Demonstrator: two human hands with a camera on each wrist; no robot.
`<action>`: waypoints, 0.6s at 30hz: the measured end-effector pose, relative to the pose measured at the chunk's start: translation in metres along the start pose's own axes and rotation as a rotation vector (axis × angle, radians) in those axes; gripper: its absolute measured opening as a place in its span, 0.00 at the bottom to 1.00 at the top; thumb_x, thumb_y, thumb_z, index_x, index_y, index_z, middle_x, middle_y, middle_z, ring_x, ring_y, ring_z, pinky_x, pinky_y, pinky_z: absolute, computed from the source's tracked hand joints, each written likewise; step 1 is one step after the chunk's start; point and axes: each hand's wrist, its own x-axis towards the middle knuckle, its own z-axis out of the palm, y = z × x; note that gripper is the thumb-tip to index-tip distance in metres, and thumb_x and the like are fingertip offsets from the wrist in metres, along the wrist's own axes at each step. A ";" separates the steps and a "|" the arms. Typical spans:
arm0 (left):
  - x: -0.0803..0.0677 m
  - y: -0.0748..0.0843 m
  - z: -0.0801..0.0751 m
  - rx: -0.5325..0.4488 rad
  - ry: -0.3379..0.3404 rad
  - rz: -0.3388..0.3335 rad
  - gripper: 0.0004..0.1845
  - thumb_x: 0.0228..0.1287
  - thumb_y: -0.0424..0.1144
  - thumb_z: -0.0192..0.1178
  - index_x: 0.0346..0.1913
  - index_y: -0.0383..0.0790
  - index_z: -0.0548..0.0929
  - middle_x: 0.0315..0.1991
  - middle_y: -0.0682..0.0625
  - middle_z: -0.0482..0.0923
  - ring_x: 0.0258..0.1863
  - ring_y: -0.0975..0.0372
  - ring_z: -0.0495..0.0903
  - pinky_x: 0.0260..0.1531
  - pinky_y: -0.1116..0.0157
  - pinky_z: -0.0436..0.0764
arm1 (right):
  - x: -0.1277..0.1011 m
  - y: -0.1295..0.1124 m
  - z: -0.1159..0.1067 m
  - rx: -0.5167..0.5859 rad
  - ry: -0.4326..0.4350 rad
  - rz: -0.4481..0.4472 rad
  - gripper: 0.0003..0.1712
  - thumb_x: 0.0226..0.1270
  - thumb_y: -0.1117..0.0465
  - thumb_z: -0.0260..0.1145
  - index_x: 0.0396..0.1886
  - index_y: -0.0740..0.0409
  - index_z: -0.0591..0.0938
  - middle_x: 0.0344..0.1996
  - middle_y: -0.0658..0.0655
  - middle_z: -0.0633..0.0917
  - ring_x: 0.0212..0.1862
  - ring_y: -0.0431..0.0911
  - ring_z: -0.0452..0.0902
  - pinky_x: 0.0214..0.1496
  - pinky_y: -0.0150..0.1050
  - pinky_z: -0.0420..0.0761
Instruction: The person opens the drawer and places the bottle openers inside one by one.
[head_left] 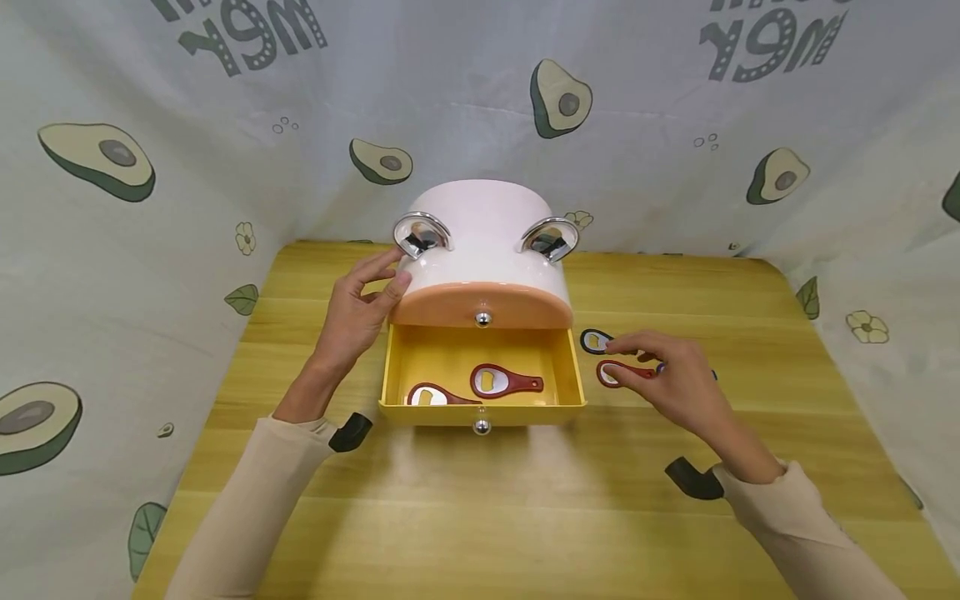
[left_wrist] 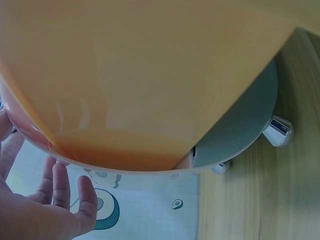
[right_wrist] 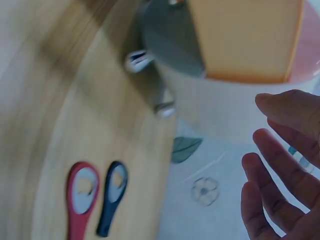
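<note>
A white dresser-like box (head_left: 480, 225) with chrome ears stands on the table, its lower yellow drawer (head_left: 431, 414) pulled out. Inside the drawer lie a red bottle opener (head_left: 525, 383) and a second red bottle opener (head_left: 453, 399), partly hidden by the drawer front. My left hand (head_left: 352, 317) rests against the box's left side, fingertips near the ear. To the right, my right hand (head_left: 682, 379) hovers with loosely bent fingers over the openers on the table, holding nothing. Under it are a red bottle opener (right_wrist: 83, 192) and a dark blue bottle opener (right_wrist: 115, 187). Another blue piece is mostly hidden behind this hand.
The wooden table (head_left: 480, 517) runs up to a pale curtain (head_left: 465, 92) printed with avocados, at the back and both sides. Above the open drawer is an orange drawer front (head_left: 442, 307) with a silver knob (head_left: 483, 319). Chrome feet (right_wrist: 139, 61) carry the box.
</note>
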 end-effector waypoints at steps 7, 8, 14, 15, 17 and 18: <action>0.000 0.001 -0.001 0.007 0.002 0.000 0.23 0.74 0.41 0.58 0.69 0.44 0.76 0.68 0.47 0.71 0.61 0.55 0.70 0.56 0.58 0.74 | -0.009 0.033 0.010 -0.006 -0.101 0.110 0.14 0.54 0.65 0.79 0.42 0.55 0.89 0.44 0.59 0.89 0.36 0.49 0.81 0.34 0.32 0.79; 0.000 0.002 -0.001 0.006 0.003 0.000 0.23 0.74 0.41 0.59 0.69 0.44 0.76 0.68 0.47 0.71 0.61 0.55 0.70 0.56 0.58 0.74 | -0.011 0.038 0.012 -0.001 -0.119 0.126 0.14 0.55 0.65 0.78 0.42 0.56 0.89 0.45 0.61 0.88 0.36 0.50 0.80 0.33 0.33 0.78; 0.000 0.002 0.000 -0.003 0.004 -0.007 0.23 0.74 0.40 0.59 0.69 0.43 0.76 0.68 0.47 0.71 0.62 0.54 0.69 0.55 0.59 0.74 | -0.014 0.068 0.023 0.005 -0.187 0.168 0.14 0.56 0.62 0.78 0.43 0.58 0.89 0.43 0.62 0.88 0.38 0.54 0.80 0.33 0.35 0.76; 0.000 0.002 0.000 -0.004 0.004 -0.008 0.23 0.74 0.40 0.59 0.69 0.43 0.76 0.68 0.47 0.71 0.62 0.54 0.69 0.55 0.59 0.74 | -0.015 0.072 0.025 0.009 -0.198 0.172 0.14 0.55 0.61 0.79 0.42 0.57 0.89 0.43 0.61 0.88 0.40 0.54 0.80 0.34 0.35 0.76; 0.000 0.002 0.001 0.000 0.005 -0.010 0.23 0.74 0.41 0.59 0.69 0.43 0.76 0.69 0.47 0.71 0.62 0.54 0.69 0.55 0.59 0.74 | -0.015 0.077 0.028 0.030 -0.227 0.187 0.14 0.55 0.61 0.79 0.42 0.57 0.90 0.44 0.60 0.88 0.42 0.55 0.82 0.37 0.36 0.80; -0.001 0.002 0.001 0.001 0.006 -0.012 0.23 0.74 0.41 0.59 0.69 0.43 0.76 0.69 0.48 0.71 0.62 0.54 0.69 0.55 0.59 0.74 | -0.015 0.080 0.030 0.041 -0.241 0.194 0.14 0.55 0.61 0.79 0.42 0.57 0.90 0.44 0.60 0.88 0.42 0.55 0.83 0.37 0.37 0.81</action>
